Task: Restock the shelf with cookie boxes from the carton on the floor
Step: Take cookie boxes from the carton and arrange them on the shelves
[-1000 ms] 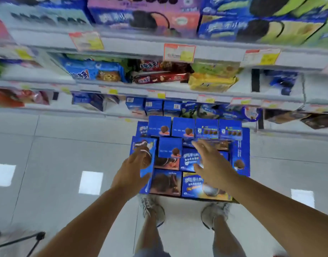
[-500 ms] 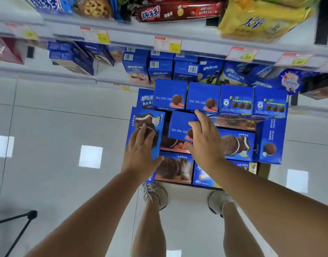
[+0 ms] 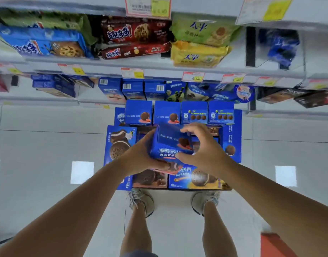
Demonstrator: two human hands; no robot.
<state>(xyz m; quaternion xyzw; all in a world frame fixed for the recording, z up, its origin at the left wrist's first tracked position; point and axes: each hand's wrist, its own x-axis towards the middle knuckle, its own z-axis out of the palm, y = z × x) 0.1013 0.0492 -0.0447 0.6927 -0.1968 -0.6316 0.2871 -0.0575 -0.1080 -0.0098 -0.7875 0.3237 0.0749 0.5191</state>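
Note:
A blue cookie box (image 3: 168,143) is held above the carton (image 3: 231,138) on the floor, tilted toward me. My left hand (image 3: 139,154) grips its left side and underside. My right hand (image 3: 202,147) grips its right side, fingers curled over the top edge and thumb on the front. The carton is packed with several blue cookie boxes (image 3: 194,112), some upright at the back and some lying flat at the front. The lowest shelf (image 3: 96,103) behind the carton carries several more blue boxes.
The shelf above (image 3: 159,68) holds bags and packs of biscuits in blue, brown, green and yellow, with price tags on its edge. My two feet (image 3: 141,201) stand on the grey tiled floor just in front of the carton. A red object (image 3: 276,245) shows at the bottom right.
Both hands closed on one blue cookie box and lifted it out of the carton. The view has tipped back up toward the shelves.

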